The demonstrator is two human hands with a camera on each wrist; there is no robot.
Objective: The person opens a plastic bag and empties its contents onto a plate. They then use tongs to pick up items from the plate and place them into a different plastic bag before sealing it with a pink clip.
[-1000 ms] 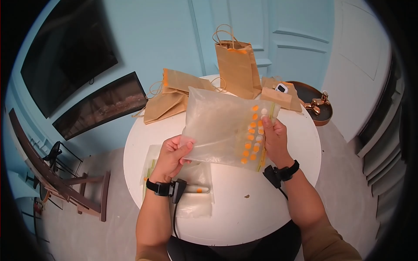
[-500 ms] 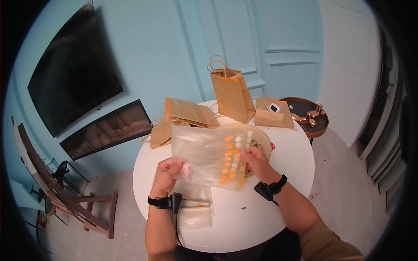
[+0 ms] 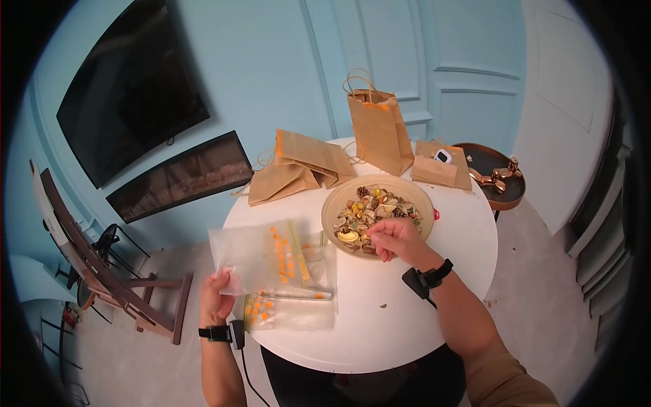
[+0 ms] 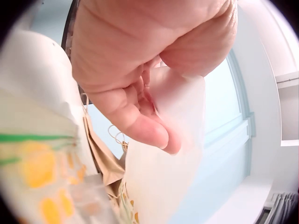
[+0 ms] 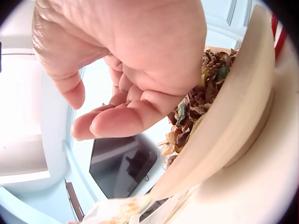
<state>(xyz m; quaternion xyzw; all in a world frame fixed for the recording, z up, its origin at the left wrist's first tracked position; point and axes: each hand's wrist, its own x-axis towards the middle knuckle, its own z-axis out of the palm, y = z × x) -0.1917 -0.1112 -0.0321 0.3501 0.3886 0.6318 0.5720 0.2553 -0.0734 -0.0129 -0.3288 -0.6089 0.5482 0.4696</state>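
Note:
My left hand [image 3: 215, 295] pinches the lower left corner of a frosted zip bag [image 3: 247, 251] with orange and white spots, holding it over the table's left side. The thumb and fingers grip the bag's film in the left wrist view. Beneath it lie more frosted zip bags [image 3: 308, 319] and a slim pale tool [image 3: 298, 296] with an orange mark. My right hand [image 3: 401, 239] hovers over the near right of a round shallow bowl [image 3: 328, 220], fingers loosely bent and thumb apart, with nothing in them. Dried potpourri [image 3: 366, 209] with pine cones and yellow slices fills the bowl.
Along the back of the round white table [image 3: 366, 305] are a folded brown paper bag [image 3: 312, 156], an upright one [image 3: 380, 136] and a flatter one [image 3: 430, 171] bearing a small white timer [image 3: 443, 156]. A dark round side table [image 3: 515, 193] stands beyond, at right.
My right hand has let go of the spotted bag's zip end and moved over the bowl. My left hand has carried the bag left and down, uncovering the bowl of potpourri.

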